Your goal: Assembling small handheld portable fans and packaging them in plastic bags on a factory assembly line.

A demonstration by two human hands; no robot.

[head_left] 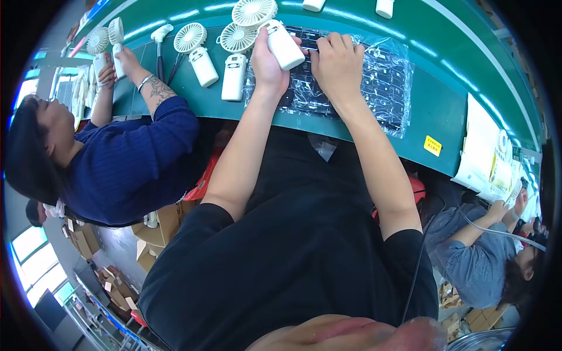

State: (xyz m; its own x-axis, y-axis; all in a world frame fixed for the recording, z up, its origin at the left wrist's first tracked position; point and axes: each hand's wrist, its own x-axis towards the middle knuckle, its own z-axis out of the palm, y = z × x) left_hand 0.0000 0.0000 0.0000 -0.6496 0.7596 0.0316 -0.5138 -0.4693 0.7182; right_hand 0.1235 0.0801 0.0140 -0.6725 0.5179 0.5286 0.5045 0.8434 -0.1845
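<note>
My left hand is wrapped round the white body of a handheld fan, whose round grille tilts up at its far end. My right hand is just right of it, over a plastic-wrapped tray of small black parts. Its fingers are curled together with the tips pointing down; whatever they pinch, if anything, is hidden. Left of my left hand, a second white fan lies on the green bench, and a third fan lies beyond that one.
A hammer lies farther left on the bench. A co-worker in blue holds white fans at the left; another in grey works at the right. A yellow label and papers are at the right end.
</note>
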